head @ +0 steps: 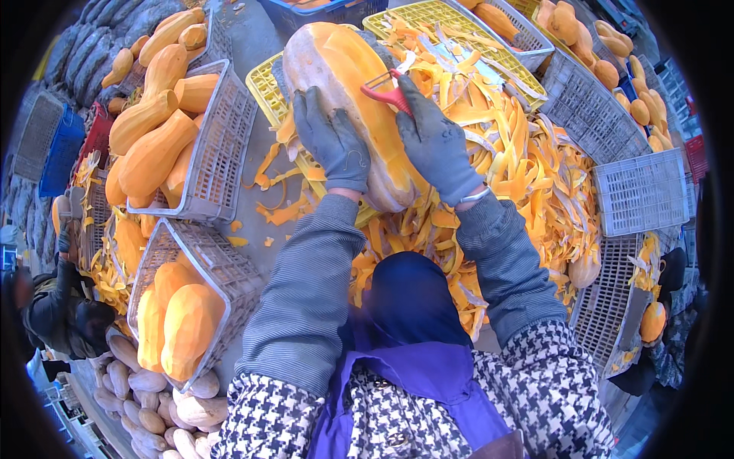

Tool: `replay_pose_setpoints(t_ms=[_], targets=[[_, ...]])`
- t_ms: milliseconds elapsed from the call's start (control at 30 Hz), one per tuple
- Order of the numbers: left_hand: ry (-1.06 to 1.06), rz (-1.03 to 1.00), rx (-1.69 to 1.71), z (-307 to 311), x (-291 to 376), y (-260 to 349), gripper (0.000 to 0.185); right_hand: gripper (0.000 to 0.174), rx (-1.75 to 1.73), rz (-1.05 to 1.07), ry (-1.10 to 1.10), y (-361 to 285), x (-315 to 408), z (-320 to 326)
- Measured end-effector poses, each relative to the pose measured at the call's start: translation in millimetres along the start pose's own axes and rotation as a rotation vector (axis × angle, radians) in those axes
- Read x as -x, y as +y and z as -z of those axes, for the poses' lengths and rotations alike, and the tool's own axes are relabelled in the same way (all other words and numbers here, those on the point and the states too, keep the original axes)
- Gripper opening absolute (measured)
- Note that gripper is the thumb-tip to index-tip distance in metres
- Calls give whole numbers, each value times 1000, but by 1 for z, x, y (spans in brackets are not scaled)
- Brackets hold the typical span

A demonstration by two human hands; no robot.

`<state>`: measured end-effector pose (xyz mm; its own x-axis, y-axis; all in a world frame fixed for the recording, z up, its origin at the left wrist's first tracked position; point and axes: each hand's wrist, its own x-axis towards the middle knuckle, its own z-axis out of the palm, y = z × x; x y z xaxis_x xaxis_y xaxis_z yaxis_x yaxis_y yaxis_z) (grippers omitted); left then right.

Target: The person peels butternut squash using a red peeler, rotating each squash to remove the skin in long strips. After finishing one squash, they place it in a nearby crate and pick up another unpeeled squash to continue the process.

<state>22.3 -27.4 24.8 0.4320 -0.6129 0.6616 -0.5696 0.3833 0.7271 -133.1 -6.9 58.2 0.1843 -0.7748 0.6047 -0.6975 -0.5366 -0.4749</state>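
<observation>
A large, partly peeled squash [367, 120] lies lengthwise before me over yellow plastic crates, orange where bare and pale tan where skin remains. My gloved left hand [332, 137] rests on its left side, thumb and fingers pressed against the skin. In my gloved right hand [433, 137] is a red-handled peeler [390, 94], its blade end over the squash's upper right side. Peel strips [516, 166] are heaped to the right of the squash and below it. A yellow crate [266, 86] shows at the squash's left edge.
Grey crates [221, 149] of peeled squash stand at left, another crate [229, 287] below them. Unpeeled squash [152, 421] lie at lower left. More crates [641, 192] stand at right. One person [69, 310] works at far left, another [671, 338] at far right. A blue crate [321, 17] is ahead.
</observation>
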Motion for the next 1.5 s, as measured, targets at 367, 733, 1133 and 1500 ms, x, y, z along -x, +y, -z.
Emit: replay_pose_setpoints(t_ms=[367, 733, 1133, 1500], targets=[[-13, -30, 26, 0, 0, -5, 45, 57, 260, -217, -595, 8, 170, 67], [-23, -4, 17, 1, -2, -2, 46, 49, -91, -33, -33, 2, 55, 18], [-54, -95, 2, -4, -4, -14, 47, 49, 74, -158, -160, -16, 72, 19], [-31, -138, -8, 1, -6, -14, 45, 56, -36, -136, -12, 1, 147, -8]])
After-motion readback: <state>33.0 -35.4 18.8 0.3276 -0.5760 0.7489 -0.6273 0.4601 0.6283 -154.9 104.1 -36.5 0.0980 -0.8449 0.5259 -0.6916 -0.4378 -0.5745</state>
